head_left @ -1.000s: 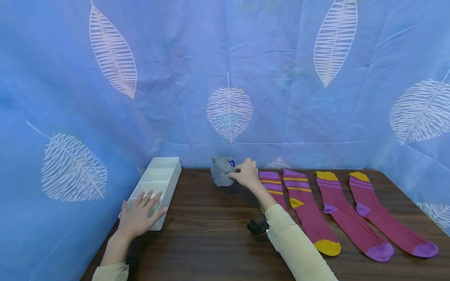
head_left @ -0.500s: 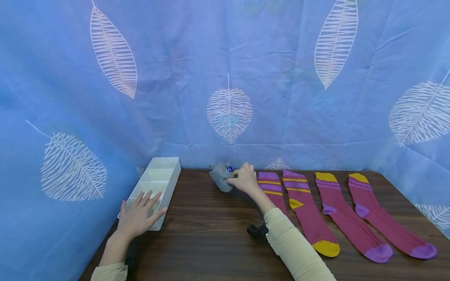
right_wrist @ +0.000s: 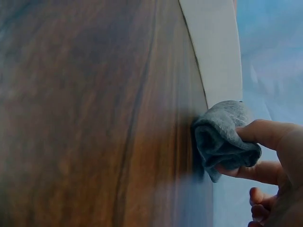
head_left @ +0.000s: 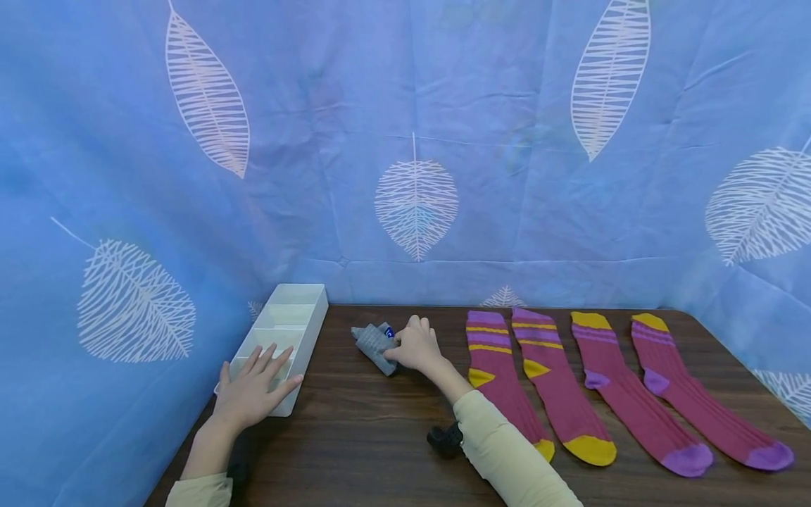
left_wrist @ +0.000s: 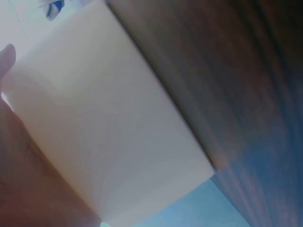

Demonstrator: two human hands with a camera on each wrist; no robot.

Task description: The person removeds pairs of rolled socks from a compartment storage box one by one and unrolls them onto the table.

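Note:
My right hand [head_left: 418, 348] pinches a rolled-up grey sock [head_left: 375, 347] with a small blue mark, between thumb and fingers. In the right wrist view the grey sock's folded opening faces the camera, close to the tabletop. My left hand [head_left: 247, 398] lies with spread fingers over the near part of a white divided box [head_left: 309, 338] at the left. The box's plain side wall [left_wrist: 109, 123] fills much of the left wrist view.
Several maroon socks lie flat at the right: two with yellow toes, such as this striped sock [head_left: 538, 345], and two with purple toes, such as this one [head_left: 687, 458]. A blue leaf-patterned cloth [head_left: 317, 176] hangs behind the dark wooden table [head_left: 355, 451].
My right hand has carried the grey sock left and nearer to me, towards the white box, and the sock has tilted. The left hand has stayed on the box.

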